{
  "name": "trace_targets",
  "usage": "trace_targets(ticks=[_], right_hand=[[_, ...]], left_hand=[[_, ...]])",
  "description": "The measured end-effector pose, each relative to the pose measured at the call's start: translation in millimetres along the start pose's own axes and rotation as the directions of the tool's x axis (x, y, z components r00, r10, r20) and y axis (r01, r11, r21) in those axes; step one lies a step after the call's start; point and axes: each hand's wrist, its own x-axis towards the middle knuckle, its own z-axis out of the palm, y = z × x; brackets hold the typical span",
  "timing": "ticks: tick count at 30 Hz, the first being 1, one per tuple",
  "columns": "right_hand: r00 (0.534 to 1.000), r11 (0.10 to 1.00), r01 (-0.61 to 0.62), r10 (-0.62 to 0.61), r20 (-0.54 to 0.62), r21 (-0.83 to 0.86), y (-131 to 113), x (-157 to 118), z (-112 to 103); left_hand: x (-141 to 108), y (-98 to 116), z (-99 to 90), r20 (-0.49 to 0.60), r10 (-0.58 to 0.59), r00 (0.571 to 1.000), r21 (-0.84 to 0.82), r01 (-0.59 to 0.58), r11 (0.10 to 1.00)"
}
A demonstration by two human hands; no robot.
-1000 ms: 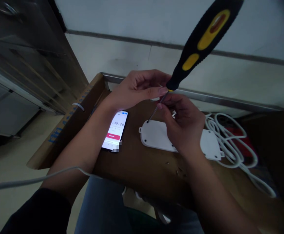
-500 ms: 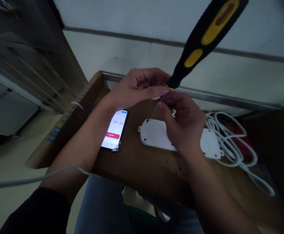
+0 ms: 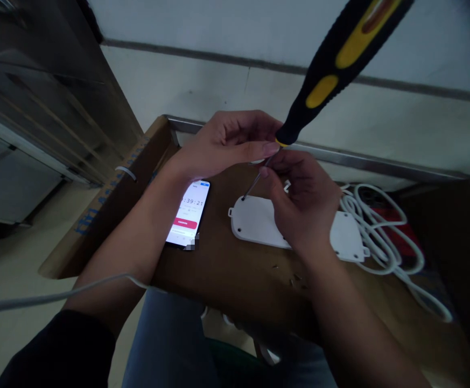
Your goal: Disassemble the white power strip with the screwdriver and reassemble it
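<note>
A large black and yellow screwdriver (image 3: 319,81) leans from the upper right, its thin shaft running down to a corner hole of a white plastic housing (image 3: 254,222). The fingers of my left hand (image 3: 235,143) pinch it where the handle meets the shaft. Just below, my right hand (image 3: 307,196) has its thumb and fingers closed round the shaft and covers the middle of the housing. The housing lies flat on brown cardboard (image 3: 218,269), with dark holes along its edges and small loops at both ends. Several small screws (image 3: 297,278) lie in front of it.
A lit phone (image 3: 188,215) lies beside my left forearm. Coiled white cable (image 3: 392,258) rests at the right over a red object (image 3: 398,234). Raised cardboard flaps (image 3: 109,188) flank the work area, and a metal rail (image 3: 351,159) runs behind it.
The view has shifted very slightly. Both hands keep their hold on the screwdriver, and its tip stays at the same corner hole.
</note>
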Motion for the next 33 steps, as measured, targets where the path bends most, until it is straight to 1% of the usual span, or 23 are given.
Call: trace_targets(ticks=[4,8,13,17,23,26,29,33], right_hand=[[1.000,1.000,-0.007,0.007,0.004,-0.012,0.8,-0.4,0.4],[1.000,1.000,0.011,-0.011,0.013,0.004,2.8,-0.6,0.1],[0.999,1.000,0.017,-0.017,0.027,-0.010,1.1,-0.7,-0.7],[0.999,1.000,0.014,-0.013,0.037,-0.015,-2.1,0.3,-1.6],[1.000,0.998,-0.005,0.006,0.016,-0.069,-3.5,2.5,-1.6],[0.999,0.994,-0.008,0.012,0.034,-0.113,-2.4,2.6,-1.7],[0.999,0.990,-0.012,0.017,0.041,-0.138,-2.4,2.4,-2.1],[0.999,0.989,-0.012,0.017,0.033,-0.145,-4.6,2.3,-2.5]], left_hand=[[-1.8,1.6,0.5,0.003,-0.022,1.000,0.003,0.022,1.000],[-2.0,3.0,1.9,0.014,-0.056,0.998,0.006,0.056,0.998],[0.0,1.7,1.6,-0.003,0.016,1.000,0.037,-0.015,0.999],[0.3,0.3,0.8,-0.009,0.013,1.000,0.050,-0.012,0.999],[-0.1,-1.4,2.9,-0.090,-0.034,0.995,0.067,0.040,0.997],[0.5,-2.0,4.8,-0.106,-0.049,0.993,0.067,0.056,0.996],[1.4,-2.4,5.7,-0.102,-0.034,0.994,0.066,0.041,0.997],[1.6,-3.2,4.2,-0.068,-0.034,0.997,0.025,0.036,0.999]])
